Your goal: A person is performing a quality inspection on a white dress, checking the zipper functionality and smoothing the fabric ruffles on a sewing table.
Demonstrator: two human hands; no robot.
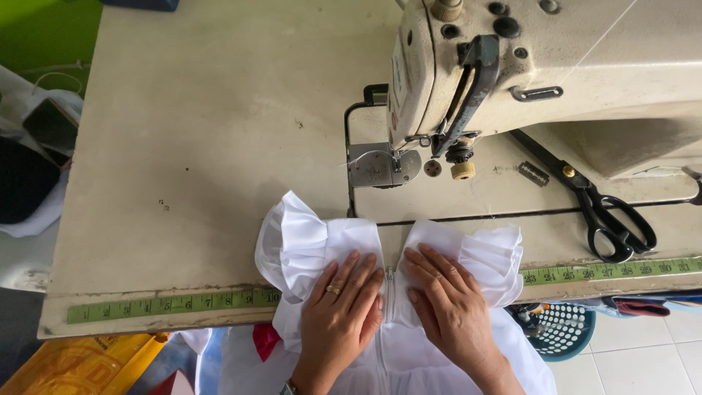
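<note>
A white ruffled garment (pixel 307 241) lies over the near edge of the sewing table (pixel 205 146), with a white zipper (pixel 390 289) running down its middle. My left hand (pixel 340 307), wearing a ring, lies flat on the cloth just left of the zipper. My right hand (pixel 450 303) presses flat on the cloth just right of it. Both hands have fingers spread and pointing away from me. The garment's lower part hangs off the table edge toward me.
A beige industrial sewing machine (pixel 541 66) stands at the back right, its needle plate (pixel 380 167) just beyond the garment. Black scissors (pixel 599 208) and a razor blade (pixel 534 174) lie to the right. A green measuring tape (pixel 168 303) runs along the front edge. A blue basket (pixel 563 329) sits below.
</note>
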